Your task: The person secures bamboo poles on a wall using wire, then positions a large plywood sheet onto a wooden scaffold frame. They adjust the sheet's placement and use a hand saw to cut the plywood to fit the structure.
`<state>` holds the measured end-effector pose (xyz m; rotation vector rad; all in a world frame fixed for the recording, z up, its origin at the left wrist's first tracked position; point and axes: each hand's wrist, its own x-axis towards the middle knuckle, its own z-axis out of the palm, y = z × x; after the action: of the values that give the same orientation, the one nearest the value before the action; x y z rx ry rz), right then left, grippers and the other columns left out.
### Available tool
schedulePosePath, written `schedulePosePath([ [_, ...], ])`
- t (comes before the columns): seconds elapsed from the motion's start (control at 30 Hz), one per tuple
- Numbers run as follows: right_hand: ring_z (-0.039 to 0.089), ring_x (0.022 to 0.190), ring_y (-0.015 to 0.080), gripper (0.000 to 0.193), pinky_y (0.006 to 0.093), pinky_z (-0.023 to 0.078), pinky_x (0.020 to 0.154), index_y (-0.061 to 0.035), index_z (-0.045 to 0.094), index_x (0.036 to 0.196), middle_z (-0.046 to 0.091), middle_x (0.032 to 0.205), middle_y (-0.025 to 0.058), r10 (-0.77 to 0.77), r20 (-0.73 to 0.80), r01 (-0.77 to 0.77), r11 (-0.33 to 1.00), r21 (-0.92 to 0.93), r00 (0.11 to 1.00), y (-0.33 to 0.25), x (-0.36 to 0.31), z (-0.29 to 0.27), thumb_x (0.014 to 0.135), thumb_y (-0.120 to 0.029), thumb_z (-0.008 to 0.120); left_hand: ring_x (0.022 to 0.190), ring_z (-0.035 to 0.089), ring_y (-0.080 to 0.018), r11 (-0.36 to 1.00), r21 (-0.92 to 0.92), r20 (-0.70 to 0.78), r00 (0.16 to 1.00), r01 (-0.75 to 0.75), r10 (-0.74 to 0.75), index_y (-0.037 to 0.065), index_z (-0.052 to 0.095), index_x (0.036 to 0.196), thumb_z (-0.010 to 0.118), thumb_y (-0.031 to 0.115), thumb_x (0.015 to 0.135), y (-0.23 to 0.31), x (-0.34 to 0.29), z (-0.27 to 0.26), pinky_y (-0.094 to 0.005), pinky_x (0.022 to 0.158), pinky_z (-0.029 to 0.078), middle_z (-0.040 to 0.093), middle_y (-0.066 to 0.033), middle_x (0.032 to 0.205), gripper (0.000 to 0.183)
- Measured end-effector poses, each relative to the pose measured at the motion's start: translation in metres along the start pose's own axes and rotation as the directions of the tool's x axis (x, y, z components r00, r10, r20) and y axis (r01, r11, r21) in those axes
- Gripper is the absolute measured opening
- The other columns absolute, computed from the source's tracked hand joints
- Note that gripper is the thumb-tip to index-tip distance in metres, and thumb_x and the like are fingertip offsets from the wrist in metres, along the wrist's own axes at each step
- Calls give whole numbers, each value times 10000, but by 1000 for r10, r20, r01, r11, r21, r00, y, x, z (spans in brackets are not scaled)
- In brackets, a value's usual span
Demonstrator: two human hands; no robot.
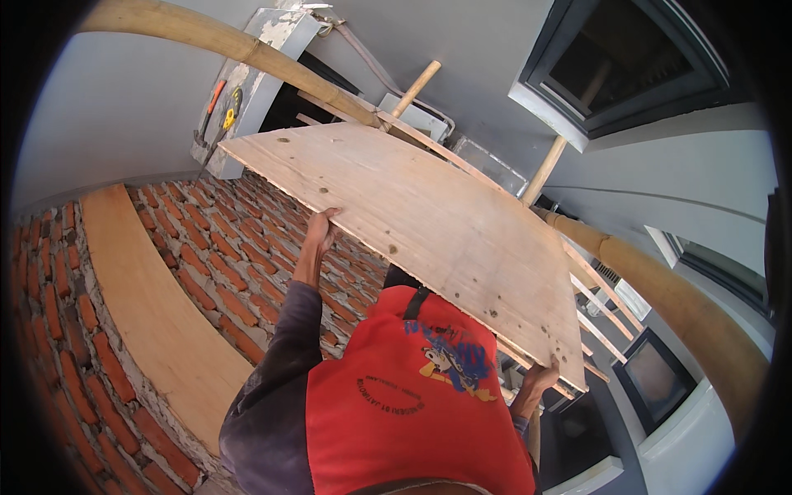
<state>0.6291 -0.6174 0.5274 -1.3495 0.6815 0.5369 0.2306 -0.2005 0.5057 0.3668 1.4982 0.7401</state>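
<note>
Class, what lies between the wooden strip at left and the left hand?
In the head view, rows of mortared bricks lie between the wooden strip and the left hand.

Over on the left, rough orange brickwork (103,363) is spreading out, a long pale wooden strip (140,280) running across it. A yellow-handled saw (229,115) and an orange-handled tool (216,96) are showing against a peeling white pillar (279,33). A thick bamboo pole (198,35) is slanting along the top, and a dark-framed window (631,62) is standing out at upper right.
</note>
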Motion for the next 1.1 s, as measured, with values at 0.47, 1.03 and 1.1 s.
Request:
schedulePosePath([
  [0.47,483,1131,304,481,429,403,965,61,378,1251,477,1226,186,33,0,-33,997,-69,999,19,6,-19,791,-65,440,941,592,-314,992,105,29,997,66,-69,-156,409,1123,456,-13,855,-3,16,-33,-364,797,536,514,-250,1117,308],
  [1.03,525,1065,278,504,415,442,881,-10,409,1236,511,1166,113,8,-193,-26,995,-92,981,3,-27,21,742,-50,496,1053,529,-308,995,77,-94,994,71,-64,-132,434,1137,495,2,844,29,-7,14,-391,888,482,498,-195,1164,328],
  [1.1,525,1062,274,503,400,439,888,1,412,1229,512,1164,117,-4,-185,-12,996,-86,983,7,-18,9,736,-39,505,1049,530,-307,997,51,-80,995,60,-56,-129,438,1130,490,1,845,21,-5,4,-389,886,484,498,-197,1161,318],
])
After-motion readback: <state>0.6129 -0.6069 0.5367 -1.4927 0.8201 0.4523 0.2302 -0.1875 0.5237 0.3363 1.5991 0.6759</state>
